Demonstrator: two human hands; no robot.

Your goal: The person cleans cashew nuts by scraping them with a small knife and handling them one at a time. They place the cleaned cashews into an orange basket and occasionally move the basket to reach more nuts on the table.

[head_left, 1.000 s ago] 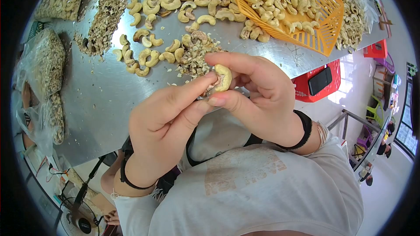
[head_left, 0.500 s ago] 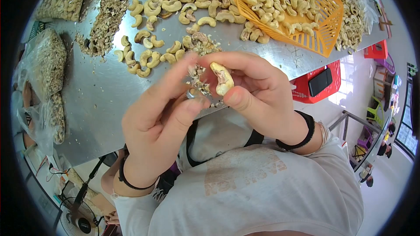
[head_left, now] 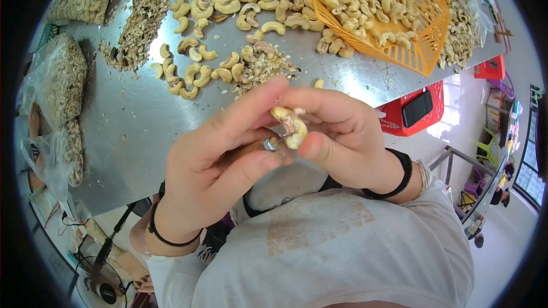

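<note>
A small tool with a brownish handle and metal collar (head_left: 270, 143) is gripped in my left hand (head_left: 214, 148), its thin tip against a pale, curved cashew (head_left: 295, 135). My right hand (head_left: 351, 137) pinches that cashew between thumb and fingers; some reddish-brown skin clings to the nut. Just beyond my fingertips lies a heap of skin flakes (head_left: 265, 63) on the metal table (head_left: 123, 142). Loose cashews (head_left: 194, 74) lie left of the heap, and a larger spread of cashews (head_left: 228, 3) is farther back.
An orange slatted basket (head_left: 427, 51) of cashews stands at the back right, beside a clear bag of nuts (head_left: 456, 17). Bags (head_left: 63, 80) line the left edge, near a strip of brown flakes (head_left: 140, 23). A phone (head_left: 418, 108) rests on a red stool (head_left: 436, 100).
My left hand has moved right, bringing the tool to the cashew. The cashew has turned slightly and sits lower. More of the flake heap shows beyond my hands.
</note>
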